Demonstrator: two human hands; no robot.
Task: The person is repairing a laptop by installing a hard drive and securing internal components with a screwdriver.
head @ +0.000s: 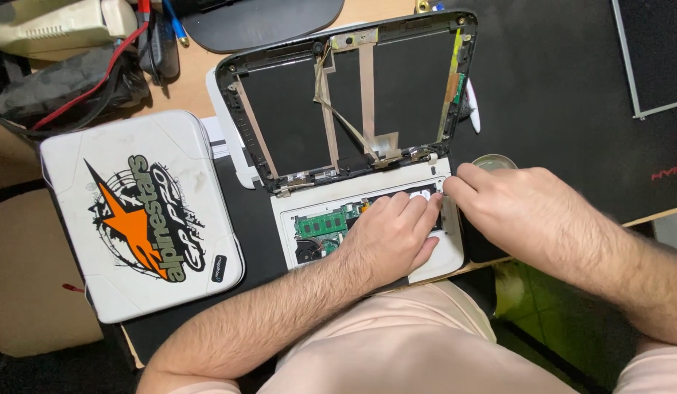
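White gutted laptop (367,197), seemingly screenless

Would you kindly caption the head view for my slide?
Left hand and right hand work inside an opened small white laptop, beside a closed white laptop.

Wooden desk (189,91), black mat (557,87), opened laptop (353,146), perhaps a tin (495,161)

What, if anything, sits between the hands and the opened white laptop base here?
Nothing visible does. The left hand already rests on the opened white laptop base, covering part of its exposed green circuit board. The right hand touches the base's right rear corner with its fingertips. The small round metal dish lies behind that hand.
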